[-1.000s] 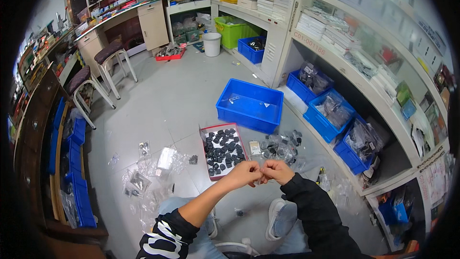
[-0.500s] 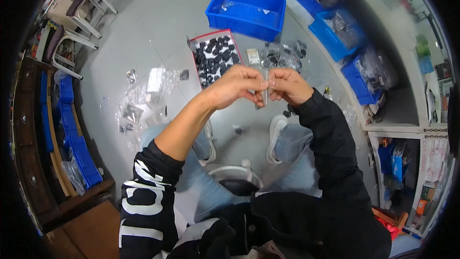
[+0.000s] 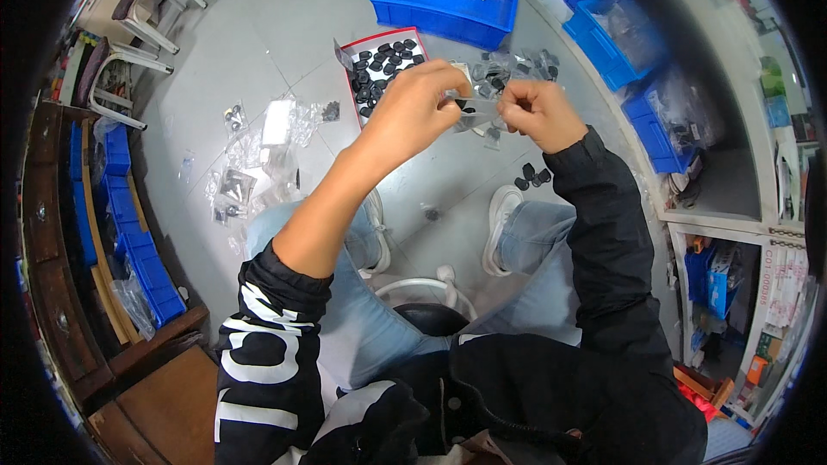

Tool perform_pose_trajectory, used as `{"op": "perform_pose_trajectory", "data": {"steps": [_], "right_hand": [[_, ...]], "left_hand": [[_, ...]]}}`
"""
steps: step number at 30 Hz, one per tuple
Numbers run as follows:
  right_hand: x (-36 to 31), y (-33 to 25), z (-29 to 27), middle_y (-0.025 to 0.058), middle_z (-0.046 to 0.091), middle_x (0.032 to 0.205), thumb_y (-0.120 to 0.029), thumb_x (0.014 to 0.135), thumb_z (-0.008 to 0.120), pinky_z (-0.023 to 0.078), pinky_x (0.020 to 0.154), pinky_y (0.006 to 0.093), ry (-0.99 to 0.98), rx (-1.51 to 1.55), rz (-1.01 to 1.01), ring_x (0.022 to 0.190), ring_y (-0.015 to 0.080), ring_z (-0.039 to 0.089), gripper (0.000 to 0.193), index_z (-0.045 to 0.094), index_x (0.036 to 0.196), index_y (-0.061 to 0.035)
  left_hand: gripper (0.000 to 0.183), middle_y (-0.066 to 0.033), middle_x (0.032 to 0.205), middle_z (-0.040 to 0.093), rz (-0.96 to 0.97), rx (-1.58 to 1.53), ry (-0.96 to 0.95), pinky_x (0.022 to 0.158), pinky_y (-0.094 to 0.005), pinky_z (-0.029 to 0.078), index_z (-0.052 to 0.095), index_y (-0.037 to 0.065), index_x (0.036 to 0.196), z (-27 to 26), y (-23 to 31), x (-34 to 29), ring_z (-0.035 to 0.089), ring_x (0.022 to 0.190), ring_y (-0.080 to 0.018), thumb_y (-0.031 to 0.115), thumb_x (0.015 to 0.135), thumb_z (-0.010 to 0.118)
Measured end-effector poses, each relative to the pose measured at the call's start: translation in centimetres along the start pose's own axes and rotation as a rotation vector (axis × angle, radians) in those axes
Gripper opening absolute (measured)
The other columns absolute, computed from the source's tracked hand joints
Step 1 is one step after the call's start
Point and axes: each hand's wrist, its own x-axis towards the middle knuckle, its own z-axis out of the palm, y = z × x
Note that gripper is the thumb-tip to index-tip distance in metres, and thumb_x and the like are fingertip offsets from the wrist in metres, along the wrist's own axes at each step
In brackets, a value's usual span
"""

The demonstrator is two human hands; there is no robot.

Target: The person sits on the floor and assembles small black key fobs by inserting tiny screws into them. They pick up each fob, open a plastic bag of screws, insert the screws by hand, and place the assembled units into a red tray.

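Between my two hands stretches a small clear plastic bag (image 3: 475, 112). My left hand (image 3: 419, 103) pinches its left side, fingers closed. At the opposite edge, my right hand (image 3: 541, 114) grips it with curled fingers. Whether anything is inside the bag is hard to tell, since dark parts show behind it. Beyond my left hand lies a shallow box with a red rim (image 3: 379, 35), holding many small black caps (image 3: 376, 65). Past my right hand are clear bags of black parts (image 3: 536, 63) on the floor. A few loose black caps (image 3: 532, 177) lie below my right hand.
A large blue bin (image 3: 444, 21) stands ahead with a few scraps in it. Clear bags and packets (image 3: 250, 168) are scattered at left. Blue bins (image 3: 606, 56) line the right shelf, and a drawer cabinet (image 3: 52, 232) and stools (image 3: 121, 77) stand left.
My hands have moved apart and slightly farther away, spreading the bag that was held edge-on between them. The view has shifted a little, showing the loose black caps more fully.
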Motion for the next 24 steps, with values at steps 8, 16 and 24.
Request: {"op": "perform_pose_trajectory", "data": {"steps": [8, 16, 24], "right_hand": [[-0.8, -0.4, 3.7, 0.0129, 0.054, 0.103, -0.036, 0.092, 0.037, 0.051, 0.075, 0.0374, -0.025, 1.164, 0.510, 0.097, 0.0215, 0.055, 0.037, 0.044, 0.111, -0.0047], [-1.1, -2.0, 2.8, 0.0149, 0.052, 0.109, -0.019, 0.092, 0.039, 0.053, 0.072, 0.0343, 0.100, 0.956, 0.179, 0.088, 0.0226, 0.058, 0.038, 0.037, 0.124, 0.0014], [-1.4, -3.9, 3.0, 0.0104, 0.060, 0.090, -0.014, 0.085, 0.055, 0.054, 0.065, 0.0292, 0.251, 0.689, 0.080, 0.073, 0.0171, 0.061, 0.030, 0.053, 0.110, 0.0021]], "left_hand": [[0.022, -0.0062, 0.081, 0.060, -0.507, -1.041, 0.157, 0.068, -0.0257, 0.053, 0.061, -0.006, 0.088, -1.0, -1.3, 0.3, 0.054, 0.066, -0.0078, -0.004, 0.074, 0.044], [0.039, -0.0117, 0.107, 0.056, -0.754, -1.408, 0.236, 0.089, -0.0377, 0.043, 0.052, -0.003, 0.108, 0.2, -1.2, 0.3, 0.052, 0.096, -0.0204, 0.022, 0.088, 0.030], [0.052, -0.0131, 0.118, 0.049, -0.834, -1.748, 0.329, 0.096, -0.0378, 0.037, 0.041, 0.000, 0.119, 2.7, -0.4, 0.2, 0.047, 0.109, -0.0249, 0.039, 0.094, 0.019]]}}
